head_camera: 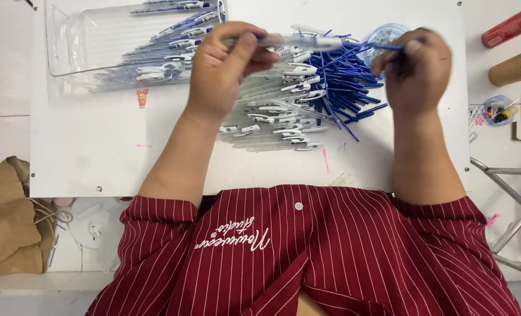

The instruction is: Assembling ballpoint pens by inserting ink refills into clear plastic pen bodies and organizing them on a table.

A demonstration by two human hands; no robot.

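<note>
Left grip [228, 55] pinching clear pen barrel [295, 41], seemingly.

- Dark red short-sleeved button-front shirt [330, 251] with thin white vertical pinstripes; fabric looks light and loosely draped.
- Small round white button [298, 206] on the shirt's front placket, near the collar edge.
- White cursive embroidered lettering [232, 237] across the chest, seen upside down from the head view.
- Sleeves end above the elbows; forearms bare.
- Left hand [222, 67] and right hand [415, 67]: bare, both slightly blurred.
</note>
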